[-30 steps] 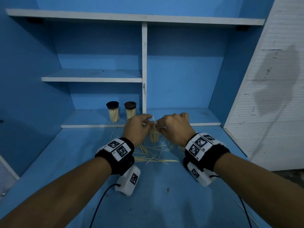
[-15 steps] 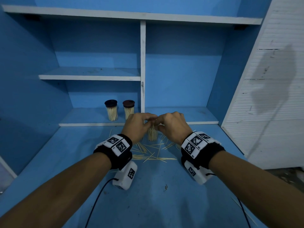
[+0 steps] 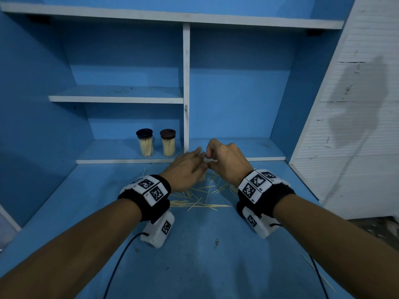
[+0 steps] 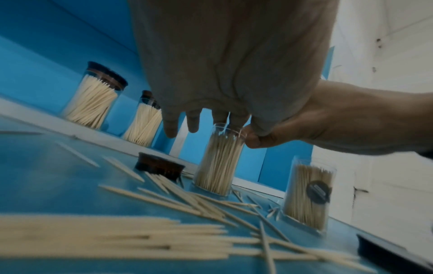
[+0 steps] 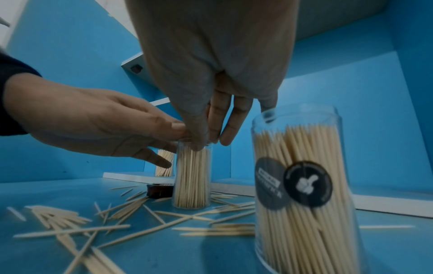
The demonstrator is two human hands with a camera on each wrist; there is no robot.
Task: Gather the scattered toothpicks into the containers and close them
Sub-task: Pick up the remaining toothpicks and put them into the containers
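An open clear container point(image 5: 192, 176), nearly full of toothpicks, stands on the blue table; the head view hides it under both hands. My right hand point(image 5: 211, 137) pinches its rim, thumb in front and fingers behind. My left hand point(image 4: 194, 124) hovers over the mouth with straight fingers, touching the right hand point(image 3: 210, 156). A second open container point(image 5: 300, 185) with black labels stands close by my right wrist. Scattered toothpicks point(image 3: 200, 201) lie between my wrists. A brown lid point(image 4: 159, 167) lies just left of the held container, and a dark lid point(image 4: 386, 250) sits nearer my right arm.
Two lidded toothpick jars point(image 3: 145, 145) point(image 3: 168, 144) stand on the low shelf point(image 3: 121, 161) behind, left of the white divider point(image 3: 186, 87). A white panelled wall point(image 3: 345, 126) bounds the right side. A stray toothpick point(image 3: 308, 264) lies near the table's right front.
The toothpick that stuck up between my fingers a second ago has gone down into the container. My left hand has let go and straightened its fingers. My right hand stays at the rim.
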